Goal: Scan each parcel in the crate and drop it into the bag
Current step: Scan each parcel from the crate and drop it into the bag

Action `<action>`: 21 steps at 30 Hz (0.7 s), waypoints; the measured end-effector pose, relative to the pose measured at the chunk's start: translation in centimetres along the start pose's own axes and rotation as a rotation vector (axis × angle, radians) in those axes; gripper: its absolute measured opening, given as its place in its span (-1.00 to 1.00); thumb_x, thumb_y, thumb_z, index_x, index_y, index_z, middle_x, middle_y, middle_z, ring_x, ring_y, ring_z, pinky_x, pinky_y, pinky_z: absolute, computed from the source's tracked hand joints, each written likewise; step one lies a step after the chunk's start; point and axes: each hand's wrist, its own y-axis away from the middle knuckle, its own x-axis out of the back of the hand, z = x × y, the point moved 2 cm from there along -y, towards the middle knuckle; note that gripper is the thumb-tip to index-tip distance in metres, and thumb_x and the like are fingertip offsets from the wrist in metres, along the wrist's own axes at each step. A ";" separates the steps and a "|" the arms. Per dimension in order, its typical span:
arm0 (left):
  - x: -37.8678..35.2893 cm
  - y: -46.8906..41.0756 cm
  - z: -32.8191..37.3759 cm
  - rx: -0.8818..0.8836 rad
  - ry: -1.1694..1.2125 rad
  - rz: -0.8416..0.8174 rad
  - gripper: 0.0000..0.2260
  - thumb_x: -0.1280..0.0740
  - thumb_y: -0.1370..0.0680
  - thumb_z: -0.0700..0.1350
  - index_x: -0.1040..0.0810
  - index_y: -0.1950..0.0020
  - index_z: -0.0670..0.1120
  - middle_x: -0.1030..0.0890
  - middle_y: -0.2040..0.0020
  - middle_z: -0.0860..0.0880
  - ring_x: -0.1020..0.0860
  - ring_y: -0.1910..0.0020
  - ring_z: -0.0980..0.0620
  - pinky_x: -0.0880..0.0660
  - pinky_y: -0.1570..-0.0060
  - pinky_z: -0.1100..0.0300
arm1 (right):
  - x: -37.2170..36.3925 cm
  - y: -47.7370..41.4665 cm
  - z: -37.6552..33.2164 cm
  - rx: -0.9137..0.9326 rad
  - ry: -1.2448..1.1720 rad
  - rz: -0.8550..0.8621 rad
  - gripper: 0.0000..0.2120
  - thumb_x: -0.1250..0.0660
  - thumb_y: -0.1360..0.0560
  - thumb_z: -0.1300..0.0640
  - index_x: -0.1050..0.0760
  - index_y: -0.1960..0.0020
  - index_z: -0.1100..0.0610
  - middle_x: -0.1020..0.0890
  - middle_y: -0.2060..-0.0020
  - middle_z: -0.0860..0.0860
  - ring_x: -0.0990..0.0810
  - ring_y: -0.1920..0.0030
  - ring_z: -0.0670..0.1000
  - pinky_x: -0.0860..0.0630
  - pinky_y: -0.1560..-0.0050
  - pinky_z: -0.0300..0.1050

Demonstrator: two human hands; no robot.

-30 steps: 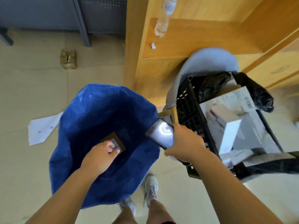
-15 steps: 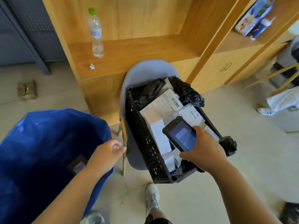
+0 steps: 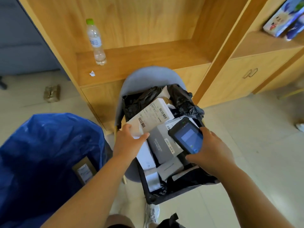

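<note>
A blue bag point(image 3: 41, 145) stands open at left, one brown parcel point(image 3: 84, 170) lying inside. Beside it a black crate point(image 3: 164, 197) of parcels sits on a grey chair point(image 3: 148, 76). The left hand point(image 3: 130, 143) has its fingers and thumb gripping the near end of the top white parcel point(image 3: 153, 115); the right hand point(image 3: 213, 153) has its fingers curled round a scanner point(image 3: 187, 137) over the crate
</note>
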 end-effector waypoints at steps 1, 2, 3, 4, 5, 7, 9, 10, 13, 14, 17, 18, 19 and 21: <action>-0.2 -0.1 0.1 0.004 -0.014 0.032 -0.38 -0.41 -0.37 0.23 -0.30 -0.33 0.05 -0.41 -0.15 0.03 -0.49 0.09 0.07 -0.51 0.12 0.10 | 0.0 -0.1 0.1 0.015 -0.005 -0.005 -0.21 -0.48 -0.18 -0.17 -0.18 -0.27 -0.01 -0.34 0.09 -0.10 -0.42 0.10 0.00 -0.49 0.19 -0.05; -0.3 -0.1 0.1 0.011 -0.022 0.056 -0.43 -0.40 -0.40 0.16 -0.31 -0.33 0.04 -0.44 -0.12 0.02 -0.48 0.19 0.13 -0.48 0.22 0.15 | -0.1 -0.3 0.3 0.027 -0.012 -0.009 -0.21 -0.49 -0.18 -0.17 -0.18 -0.27 -0.01 -0.33 0.09 -0.11 -0.41 0.10 -0.01 -0.48 0.21 -0.07; -0.2 -0.1 0.0 0.019 -0.018 0.075 -0.45 -0.39 -0.41 0.11 -0.31 -0.34 0.03 -0.45 -0.08 0.03 -0.45 0.25 0.20 -0.43 0.30 0.20 | -0.1 -0.4 0.4 0.037 -0.020 -0.014 -0.20 -0.49 -0.18 -0.16 -0.18 -0.27 -0.01 -0.32 0.09 -0.11 -0.41 0.10 -0.01 -0.46 0.22 -0.08; 0.0 0.0 -0.2 0.030 0.000 0.088 -0.45 -0.40 -0.41 0.08 -0.31 -0.34 0.02 -0.46 -0.04 0.05 -0.44 0.28 0.22 -0.40 0.36 0.22 | -0.1 -0.5 0.5 0.046 -0.027 -0.017 -0.20 -0.49 -0.18 -0.16 -0.18 -0.28 -0.02 -0.32 0.09 -0.12 -0.40 0.10 -0.02 -0.45 0.23 -0.09; 0.3 0.1 -0.5 0.044 0.033 0.099 -0.45 -0.41 -0.41 0.06 -0.30 -0.34 0.02 -0.45 -0.02 0.06 -0.46 0.27 0.23 -0.39 0.38 0.24 | -0.1 -0.6 0.6 0.056 -0.030 -0.022 -0.20 -0.50 -0.18 -0.15 -0.18 -0.28 -0.02 -0.32 0.09 -0.12 -0.40 0.10 -0.02 -0.44 0.24 -0.10; 1.3 0.8 -1.2 0.092 0.126 0.134 -0.43 -0.44 -0.39 0.05 -0.29 -0.32 0.04 -0.45 -0.04 0.07 -0.50 0.19 0.17 -0.43 0.32 0.22 | -0.1 -0.8 0.8 0.071 -0.039 -0.030 -0.20 -0.50 -0.18 -0.14 -0.17 -0.28 -0.02 -0.34 0.09 -0.11 -0.41 0.09 -0.01 -0.44 0.24 -0.09; 2.4 1.6 -1.9 0.137 0.231 0.206 -0.43 -0.47 -0.39 0.04 -0.29 -0.30 0.05 -0.45 -0.07 0.06 -0.50 0.13 0.14 -0.44 0.27 0.25 | 0.1 -1.1 0.9 0.087 -0.056 -0.027 -0.19 -0.51 -0.18 -0.13 -0.17 -0.29 -0.01 -0.36 0.07 -0.09 -0.42 0.08 0.00 -0.46 0.22 -0.07; 3.0 2.0 -2.0 0.144 0.282 0.250 -0.44 -0.48 -0.39 0.02 -0.31 -0.30 0.03 -0.46 -0.07 0.05 -0.49 0.15 0.17 -0.41 0.29 0.30 | 0.2 -1.2 0.9 0.094 -0.068 -0.025 -0.18 -0.51 -0.18 -0.13 -0.17 -0.30 -0.01 -0.36 0.06 -0.08 -0.43 0.07 0.01 -0.47 0.20 -0.06; 5.4 3.2 -1.8 0.107 0.407 0.340 -0.54 -0.49 -0.40 -0.05 -0.40 -0.23 0.03 -0.54 -0.08 0.06 -0.55 0.09 0.15 -0.47 0.21 0.30 | 0.6 -1.6 0.7 0.112 -0.124 -0.015 -0.19 -0.52 -0.19 -0.10 -0.19 -0.30 0.02 -0.38 0.04 -0.06 -0.45 0.06 0.03 -0.51 0.17 -0.01; 6.3 3.5 -1.5 0.086 0.458 0.357 -0.59 -0.50 -0.40 -0.07 -0.44 -0.19 0.04 -0.58 -0.08 0.07 -0.58 0.04 0.12 -0.52 0.14 0.23 | 0.8 -1.7 0.5 0.120 -0.148 -0.003 -0.21 -0.53 -0.19 -0.08 -0.21 -0.30 0.02 -0.40 0.02 -0.05 -0.45 0.06 0.04 -0.52 0.16 0.00; 8.5 3.8 0.0 0.009 0.639 0.364 -0.72 -0.50 -0.40 -0.13 -0.52 -0.02 0.09 -0.64 0.01 0.12 -0.62 0.02 0.14 -0.56 0.07 0.19 | 1.2 -1.9 0.3 0.142 -0.223 0.053 -0.20 -0.54 -0.19 -0.04 -0.24 -0.32 0.03 -0.42 0.01 -0.06 -0.45 0.06 0.03 -0.49 0.18 -0.03; 9.0 3.8 0.7 -0.018 0.696 0.350 -0.73 -0.49 -0.40 -0.15 -0.53 -0.02 0.07 -0.64 0.00 0.11 -0.62 0.00 0.14 -0.56 0.05 0.18 | 1.3 -1.9 0.2 0.144 -0.244 0.067 -0.18 -0.55 -0.19 -0.03 -0.24 -0.34 0.03 -0.41 0.00 -0.06 -0.44 0.05 0.02 -0.47 0.17 -0.05; 9.2 3.8 1.6 -0.043 0.744 0.330 -0.72 -0.49 -0.40 -0.16 -0.54 -0.06 0.03 -0.64 -0.03 0.08 -0.62 -0.03 0.11 -0.57 0.01 0.14 | 1.5 -1.9 0.3 0.142 -0.266 0.079 -0.17 -0.55 -0.19 -0.02 -0.24 -0.35 0.03 -0.42 -0.01 -0.06 -0.44 0.04 0.02 -0.46 0.16 -0.05; 9.5 3.7 3.5 -0.101 0.802 0.283 -0.66 -0.49 -0.39 -0.15 -0.53 -0.13 -0.01 -0.65 -0.07 0.05 -0.63 -0.06 0.06 -0.58 0.00 0.10 | 1.9 -1.8 0.4 0.136 -0.311 0.112 -0.20 -0.55 -0.18 -0.01 -0.26 -0.33 0.02 -0.46 -0.02 -0.04 -0.46 0.04 0.03 -0.45 0.17 -0.07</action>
